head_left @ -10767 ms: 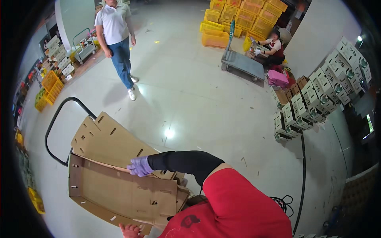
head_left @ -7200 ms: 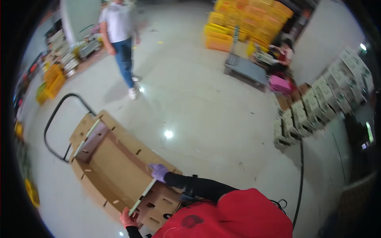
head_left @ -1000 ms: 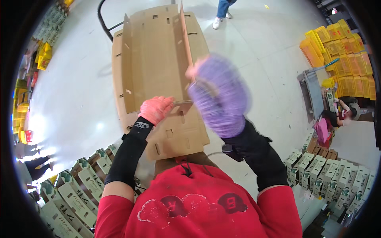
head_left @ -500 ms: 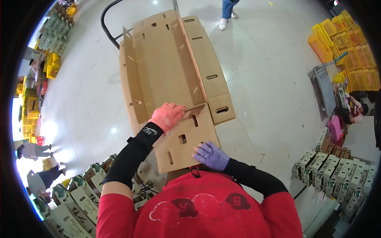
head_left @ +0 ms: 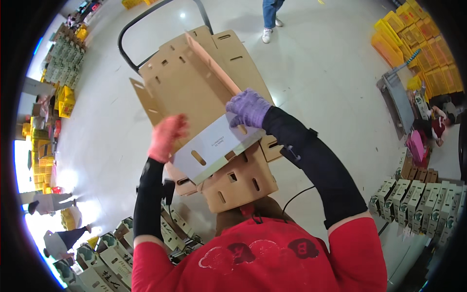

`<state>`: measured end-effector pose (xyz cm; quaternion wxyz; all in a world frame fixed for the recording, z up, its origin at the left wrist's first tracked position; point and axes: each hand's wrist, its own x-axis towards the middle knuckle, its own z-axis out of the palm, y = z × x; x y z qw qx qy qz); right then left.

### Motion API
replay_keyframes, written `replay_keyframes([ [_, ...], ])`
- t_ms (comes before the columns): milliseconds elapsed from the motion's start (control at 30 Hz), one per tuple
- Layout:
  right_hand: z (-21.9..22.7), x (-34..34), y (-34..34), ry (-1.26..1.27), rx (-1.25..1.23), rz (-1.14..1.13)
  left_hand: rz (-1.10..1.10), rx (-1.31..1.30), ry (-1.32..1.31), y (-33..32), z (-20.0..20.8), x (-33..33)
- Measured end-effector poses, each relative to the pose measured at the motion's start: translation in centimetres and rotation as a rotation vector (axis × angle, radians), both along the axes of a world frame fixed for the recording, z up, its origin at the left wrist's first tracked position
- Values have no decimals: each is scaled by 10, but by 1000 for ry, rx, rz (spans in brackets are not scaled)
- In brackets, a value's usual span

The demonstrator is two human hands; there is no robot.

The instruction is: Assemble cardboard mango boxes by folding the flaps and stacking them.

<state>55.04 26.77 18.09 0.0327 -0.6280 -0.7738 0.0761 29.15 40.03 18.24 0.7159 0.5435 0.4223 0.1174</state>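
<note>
A partly folded cardboard box [head_left: 194, 90], brown inside, lies in front of me on a stack of flat slotted cardboard. Its near end panel [head_left: 214, 143] stands raised, with the white outer face toward me and oval slots in it. My right hand [head_left: 249, 107], in a purple glove, grips the right corner where this panel meets the raised long side wall [head_left: 211, 63]. At the left end of the white panel my left hand [head_left: 168, 138], in a pink glove, hovers with fingers apart and blurred. The left side wall [head_left: 146, 102] leans outward. Below lies another brown slotted flap [head_left: 238, 185].
A cart's black handle [head_left: 127, 41] rises behind the stack. A person's legs [head_left: 270, 17] stand beyond. Yellow crates [head_left: 423, 44] and a grey trolley [head_left: 396, 102] are at right. Rows of printed cartons stand at lower right [head_left: 413, 204] and lower left [head_left: 104, 260].
The near end panel has come up, showing its white face. My right hand has moved up from the near flap onto the box corner; my left hand has moved left, off the cardboard.
</note>
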Motion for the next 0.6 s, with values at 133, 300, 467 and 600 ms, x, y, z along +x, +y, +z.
replay_keyframes([
  [133, -57, 1, 23, 54, -214, -137, -521, 1138, 430, -102, 39, 0],
  [300, -70, -36, -20, 88, -22, -51, -693, 1076, 887, -116, -68, -25],
  [467, -67, -62, -110, -48, 8, -89, -650, 1271, 981, -145, -64, -23],
  [600, -102, -81, -143, -84, -76, -131, -824, 914, 881, -162, -81, -34],
])
